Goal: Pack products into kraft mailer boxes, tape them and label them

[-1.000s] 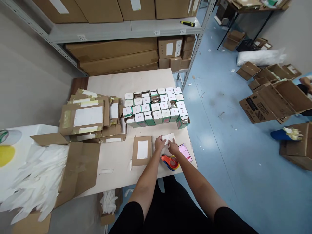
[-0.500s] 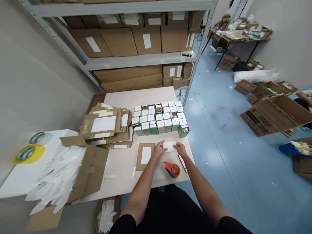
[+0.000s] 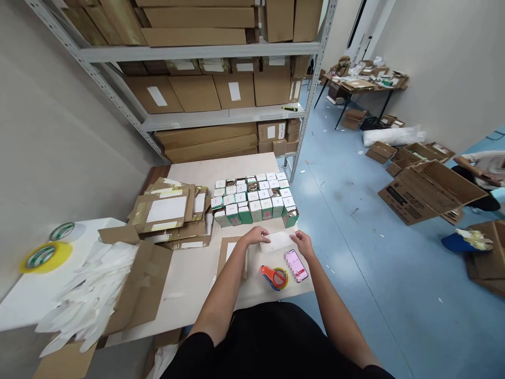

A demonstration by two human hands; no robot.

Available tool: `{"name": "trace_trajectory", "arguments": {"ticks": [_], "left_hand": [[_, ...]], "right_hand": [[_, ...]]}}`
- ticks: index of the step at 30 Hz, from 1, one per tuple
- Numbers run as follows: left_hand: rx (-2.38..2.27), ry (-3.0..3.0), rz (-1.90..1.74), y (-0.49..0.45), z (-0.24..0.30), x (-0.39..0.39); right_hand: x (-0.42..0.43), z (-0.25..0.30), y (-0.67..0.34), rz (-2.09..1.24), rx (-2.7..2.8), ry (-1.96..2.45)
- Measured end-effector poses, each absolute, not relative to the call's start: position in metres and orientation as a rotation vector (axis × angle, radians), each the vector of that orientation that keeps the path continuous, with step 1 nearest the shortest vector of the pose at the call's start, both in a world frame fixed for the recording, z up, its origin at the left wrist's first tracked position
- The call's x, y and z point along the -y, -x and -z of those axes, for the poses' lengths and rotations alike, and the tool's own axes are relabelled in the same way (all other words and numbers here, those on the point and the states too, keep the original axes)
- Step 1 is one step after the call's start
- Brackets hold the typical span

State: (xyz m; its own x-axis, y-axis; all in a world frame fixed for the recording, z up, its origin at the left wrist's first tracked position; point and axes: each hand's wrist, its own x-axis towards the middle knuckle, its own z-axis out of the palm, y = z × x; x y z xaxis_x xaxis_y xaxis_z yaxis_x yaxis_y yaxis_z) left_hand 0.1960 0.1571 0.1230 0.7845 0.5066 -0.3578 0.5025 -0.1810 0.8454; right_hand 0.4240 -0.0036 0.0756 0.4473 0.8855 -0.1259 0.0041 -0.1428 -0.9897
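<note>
White flat rectangular paper piece [image 3: 278, 241] lies low over the near right part of the pale wooden table [image 3: 189, 276], gripped at both ends. The left hand [image 3: 257, 235] pinches its left end and the right hand [image 3: 305, 243] its right end. A block of small green-and-white cartons [image 3: 254, 202] stands just beyond. A red-and-blue tape dispenser [image 3: 275, 277] and a pink-screened phone [image 3: 296, 265] lie just nearer, the phone close to the table's right edge. A brown cardboard sheet with white label [image 3: 233, 251] lies under the left forearm. Bare tabletop lies open to the left of this sheet.
</note>
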Motion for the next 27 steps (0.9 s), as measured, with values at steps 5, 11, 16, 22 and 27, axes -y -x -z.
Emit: {"name": "trace_trajectory", "arguments": {"ticks": [5, 11, 16, 22, 27], "left_hand": [[-0.747, -1.511, -0.006, -0.201, -0.132, -0.162], [-0.763, -1.401, -0.057, -0.203, -0.133, -0.161], [-0.882, -1.302, -0.287, -0.176, -0.127, -0.167], [-0.908, -1.269, -0.377, -0.191, -0.120, -0.149], [-0.987, -1.303, -0.413, -0.186, -0.138, -0.137]], "right_hand": [[0.013, -0.091, -0.431, -0.963, 0.725, 1.495], [0.014, -0.107, -0.425, -0.971, 0.619, 1.448], [0.020, -0.114, -0.442, -0.928, 0.463, 1.401], [0.004, -0.142, -0.430, -1.032, 0.541, 1.241], [-0.014, -0.162, -0.404, -1.100, 0.740, 1.239]]}}
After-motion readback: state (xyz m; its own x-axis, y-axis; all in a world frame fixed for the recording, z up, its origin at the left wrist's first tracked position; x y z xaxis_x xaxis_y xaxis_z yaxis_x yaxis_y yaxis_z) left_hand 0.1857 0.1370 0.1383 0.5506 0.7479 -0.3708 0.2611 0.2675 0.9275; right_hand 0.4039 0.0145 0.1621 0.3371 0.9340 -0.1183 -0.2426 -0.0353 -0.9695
